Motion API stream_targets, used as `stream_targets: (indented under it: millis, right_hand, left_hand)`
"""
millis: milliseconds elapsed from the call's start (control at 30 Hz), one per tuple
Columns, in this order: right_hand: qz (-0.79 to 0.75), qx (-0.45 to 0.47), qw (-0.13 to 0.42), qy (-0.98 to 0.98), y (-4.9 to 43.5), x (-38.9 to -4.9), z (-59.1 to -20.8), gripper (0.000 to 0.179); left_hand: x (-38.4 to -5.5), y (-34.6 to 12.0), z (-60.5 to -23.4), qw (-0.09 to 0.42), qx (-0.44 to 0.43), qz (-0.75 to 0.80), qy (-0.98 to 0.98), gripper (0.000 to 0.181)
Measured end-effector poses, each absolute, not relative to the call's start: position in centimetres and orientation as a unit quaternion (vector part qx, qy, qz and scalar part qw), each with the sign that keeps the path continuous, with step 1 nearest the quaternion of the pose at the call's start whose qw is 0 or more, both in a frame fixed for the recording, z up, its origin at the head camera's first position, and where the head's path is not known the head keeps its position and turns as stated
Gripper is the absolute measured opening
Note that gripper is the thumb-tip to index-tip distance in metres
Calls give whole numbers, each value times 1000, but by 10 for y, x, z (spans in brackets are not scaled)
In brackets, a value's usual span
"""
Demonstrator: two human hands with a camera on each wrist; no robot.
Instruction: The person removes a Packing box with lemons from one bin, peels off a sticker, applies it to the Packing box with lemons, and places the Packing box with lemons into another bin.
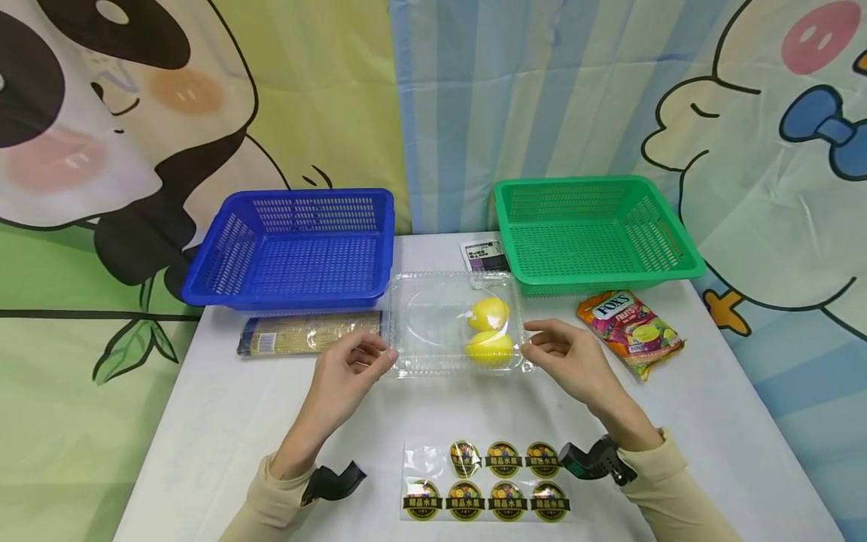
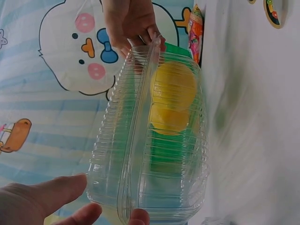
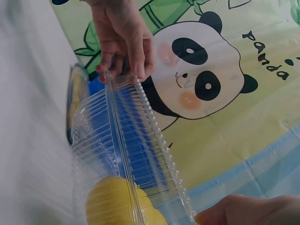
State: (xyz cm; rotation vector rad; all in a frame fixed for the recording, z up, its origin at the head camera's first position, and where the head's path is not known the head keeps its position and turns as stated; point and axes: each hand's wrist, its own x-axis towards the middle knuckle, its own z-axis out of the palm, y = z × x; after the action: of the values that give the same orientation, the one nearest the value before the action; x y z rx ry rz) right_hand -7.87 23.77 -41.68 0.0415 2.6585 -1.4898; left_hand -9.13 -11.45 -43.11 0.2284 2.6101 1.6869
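A clear plastic clamshell box, its lid down, is between my two hands in the middle of the head view. Inside, two yellow lemons lie toward its right end, one behind the other. My left hand holds the box's near left corner, thumb and curled fingers at the rim. At the opposite end my right hand grips the near right corner. In the right wrist view the lemons show through the ribbed wall, and the left hand pinches the rim at the far end.
A blue basket stands behind left, a green basket behind right. A long packet of noodle-like sticks lies left of the box, a FOX'S candy bag right. In front is a sheet of round stickers. A card lies beside the green basket.
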Motion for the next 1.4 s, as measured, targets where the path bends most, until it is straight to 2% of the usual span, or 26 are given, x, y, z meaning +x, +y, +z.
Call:
stream_targets:
  millis: [933, 1400]
  right_hand:
    - [-496, 34, 71, 865, 243, -80, -431, 42]
    - [-484, 47, 71, 871, 247, -77, -436, 41]
  left_hand:
    - [-94, -109, -447, 34, 71, 529, 845, 16]
    - [-93, -105, -459, 65, 65, 534, 840, 18]
